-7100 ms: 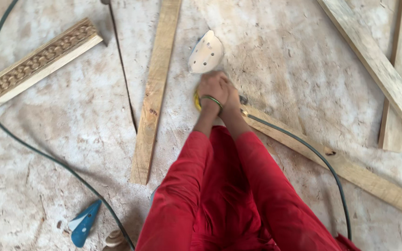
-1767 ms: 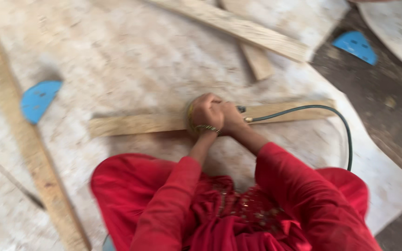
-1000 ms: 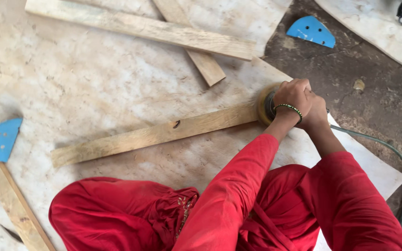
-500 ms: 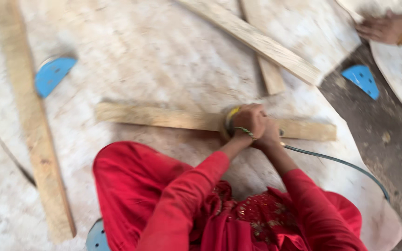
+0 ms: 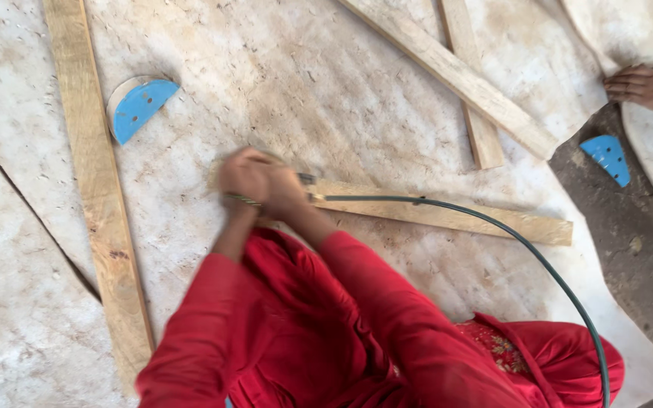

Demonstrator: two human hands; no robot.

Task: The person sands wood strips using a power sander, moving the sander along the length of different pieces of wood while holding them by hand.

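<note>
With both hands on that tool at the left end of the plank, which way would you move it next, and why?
Probably back to the right along the plank. Both hands grip the corded tool at the plank's left end, so almost all of its length lies to the right, with the cable trailing over it.

this is a rough woodworking spot, set up on the ground rather than at a bench. bare wooden planks point(image 5: 96, 189) lie scattered over a dusty pale sheet point(image 5: 281, 83) spread across dirt floor point(image 5: 644, 249). blue sanding pads point(image 5: 139, 106) lie among them, and a power tool's green cable point(image 5: 508, 234) runs across one plank.
</note>
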